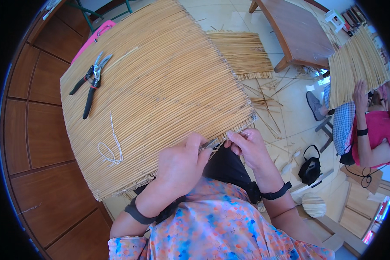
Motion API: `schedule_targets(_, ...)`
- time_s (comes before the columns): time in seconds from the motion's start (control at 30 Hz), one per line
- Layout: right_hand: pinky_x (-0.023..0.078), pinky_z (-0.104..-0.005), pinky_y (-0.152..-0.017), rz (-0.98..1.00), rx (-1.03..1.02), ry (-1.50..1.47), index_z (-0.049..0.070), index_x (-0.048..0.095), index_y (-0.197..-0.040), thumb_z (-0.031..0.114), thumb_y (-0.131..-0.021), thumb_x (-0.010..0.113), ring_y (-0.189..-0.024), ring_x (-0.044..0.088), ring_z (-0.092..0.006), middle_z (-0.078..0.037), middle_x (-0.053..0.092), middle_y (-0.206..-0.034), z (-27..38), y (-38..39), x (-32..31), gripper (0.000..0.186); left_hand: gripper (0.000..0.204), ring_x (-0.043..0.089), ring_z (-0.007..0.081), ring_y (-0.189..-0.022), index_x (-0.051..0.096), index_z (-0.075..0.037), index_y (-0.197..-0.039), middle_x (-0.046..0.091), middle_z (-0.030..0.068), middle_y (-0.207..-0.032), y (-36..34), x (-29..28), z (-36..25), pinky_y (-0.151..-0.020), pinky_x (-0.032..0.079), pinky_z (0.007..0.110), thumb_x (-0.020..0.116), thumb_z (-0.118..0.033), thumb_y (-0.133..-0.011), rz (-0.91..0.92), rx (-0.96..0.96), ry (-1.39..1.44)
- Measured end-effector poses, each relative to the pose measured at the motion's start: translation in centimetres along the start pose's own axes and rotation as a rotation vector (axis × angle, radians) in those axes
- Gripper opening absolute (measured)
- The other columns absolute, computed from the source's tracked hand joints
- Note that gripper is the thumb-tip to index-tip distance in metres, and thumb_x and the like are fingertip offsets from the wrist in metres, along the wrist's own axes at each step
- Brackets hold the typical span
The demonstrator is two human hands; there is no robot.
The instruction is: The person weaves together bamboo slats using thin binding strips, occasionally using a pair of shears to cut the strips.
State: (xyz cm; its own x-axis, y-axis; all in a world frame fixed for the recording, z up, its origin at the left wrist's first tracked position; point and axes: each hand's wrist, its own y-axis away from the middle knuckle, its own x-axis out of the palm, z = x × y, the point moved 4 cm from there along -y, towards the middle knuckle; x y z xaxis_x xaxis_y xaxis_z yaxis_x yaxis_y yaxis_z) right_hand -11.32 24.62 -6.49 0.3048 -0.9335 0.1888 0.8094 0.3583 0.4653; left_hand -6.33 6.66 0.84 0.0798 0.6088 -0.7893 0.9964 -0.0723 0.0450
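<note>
A large straw mat (pixel 151 73) of parallel stalks lies in front of me. My left hand (pixel 182 160) is closed at its lower right edge, on a small metal tool (pixel 210 144) mostly hidden by my fingers; its kind is unclear. Just right of it, my right hand (pixel 247 145) pinches thin white thread (pixel 242 133) at the same edge. A loose loop of white string (pixel 113 151) rests on the mat's left part. Pruning shears (pixel 92 86) with black handles lie higher up on it.
A smaller straw mat (pixel 238 50) and scattered stalks are on the tiled floor (pixel 286 117). A wooden table (pixel 297 32) stands behind. At right, another person (pixel 372 138) holds a straw panel (pixel 355 65); a black bag (pixel 310 169) lies nearby. Wooden panelling (pixel 43 134) runs along my left.
</note>
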Motion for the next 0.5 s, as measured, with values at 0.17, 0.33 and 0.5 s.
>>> schedule_targets(0.17,0.034,-0.0212,-0.045,-0.142,0.020,-0.116,-0.004,0.068,-0.074,0.024,-0.092,0.067,-0.049,0.048,-0.0064,-0.002,0.057,-0.057,-0.3,-0.1,-1.3,0.033,0.023,0.064,0.0302,-0.059,0.054,-0.005,-0.091,0.065,0.0117,-0.072,-0.5,0.5,-1.5,-0.052,0.049,0.042,0.068,-0.024,-0.087,0.067,0.023,-0.066)
schedule_targets(0.33,0.032,-0.0213,-0.044,-0.134,-0.008,-0.107,-0.004,0.068,-0.076,0.023,-0.093,0.064,-0.048,0.047,-0.0061,-0.001,0.055,-0.056,-0.3,-0.2,-1.1,0.032,0.024,0.064,0.0316,-0.059,0.054,-0.005,-0.091,0.065,0.0124,-0.072,-0.6,0.9,-1.6,-0.052,0.049,0.043,0.067,-0.024,-0.088,0.069,0.015,-0.087)
schedule_targets(0.5,0.032,-0.0210,-0.045,-0.107,-0.019,-0.117,-0.004,0.069,-0.077,0.022,-0.093,0.063,-0.048,0.046,-0.0061,-0.001,0.055,-0.057,-0.3,-0.4,-1.2,0.031,0.023,0.065,0.0329,-0.061,0.054,-0.004,-0.091,0.066,0.0137,-0.075,-0.4,0.8,-1.7,-0.053,0.049,0.044,0.066,-0.023,-0.089,0.089,-0.026,-0.052)
